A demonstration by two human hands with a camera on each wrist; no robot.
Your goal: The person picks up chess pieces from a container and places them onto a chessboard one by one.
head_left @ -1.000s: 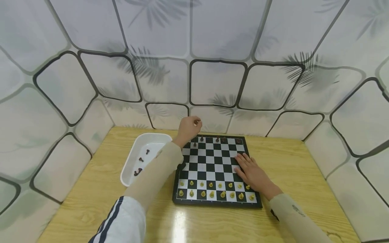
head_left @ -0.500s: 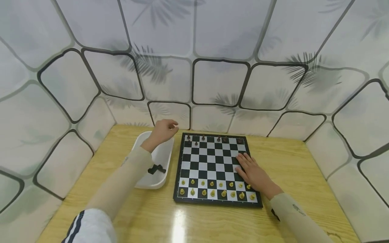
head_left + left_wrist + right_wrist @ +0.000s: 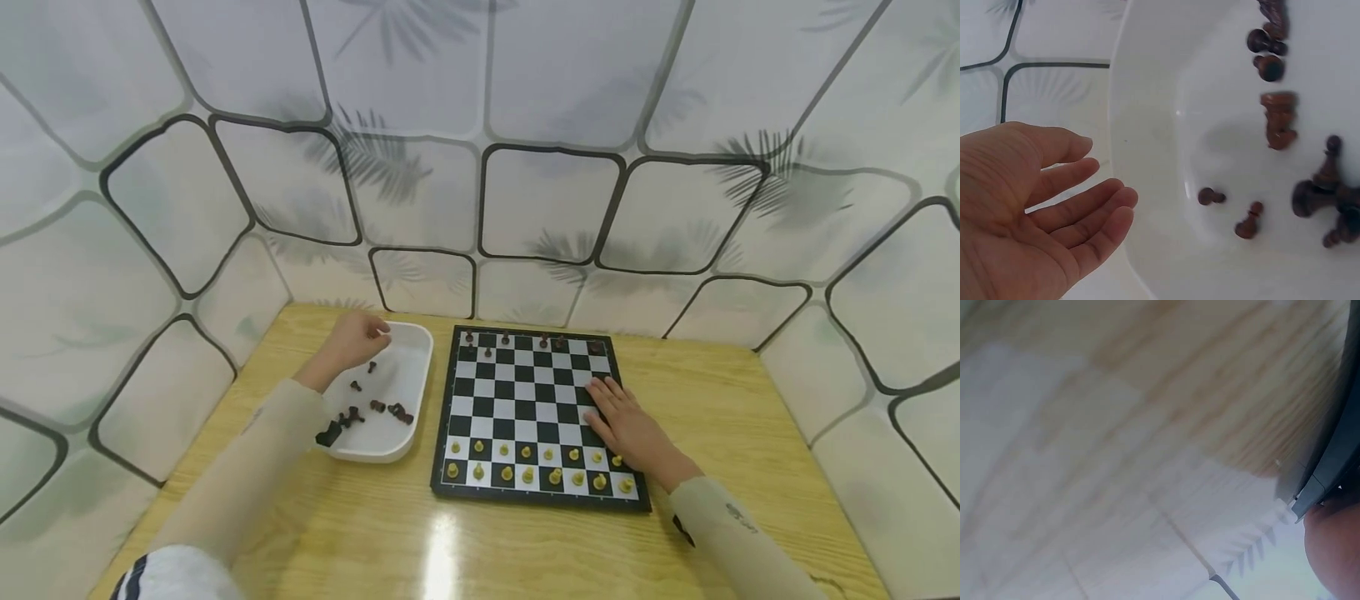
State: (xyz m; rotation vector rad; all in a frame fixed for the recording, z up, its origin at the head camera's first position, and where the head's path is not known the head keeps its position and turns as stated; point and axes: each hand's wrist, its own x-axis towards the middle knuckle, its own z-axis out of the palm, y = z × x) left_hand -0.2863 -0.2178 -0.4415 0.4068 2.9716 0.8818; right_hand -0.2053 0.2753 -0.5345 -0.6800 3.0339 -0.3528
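Note:
My left hand (image 3: 352,340) hovers over the left rim of a white tray (image 3: 408,337), its fingers loosely bent and holding nothing in the left wrist view. Dark brown chess pieces lie scattered in the tray, among them a knight (image 3: 1280,122) and a small pawn (image 3: 1249,222). My right hand (image 3: 630,429) lies flat with spread fingers on the right side of a black-and-white chessboard (image 3: 513,387). Yellow chess pieces (image 3: 555,476) stand in two rows at the near side. Several brown pieces (image 3: 506,338) stand along the far side.
The tray and board sit on a wooden table (image 3: 360,533), with a narrow strip of wood between them. A patterned wall covering (image 3: 555,208) encloses the table at the back and sides. The right wrist view shows mostly blurred wood and a dark board edge (image 3: 1329,462).
My left hand has moved left from above the board's far left corner to the tray's left rim, uncovering the corner pieces and the tray's contents. My right hand stays on the board.

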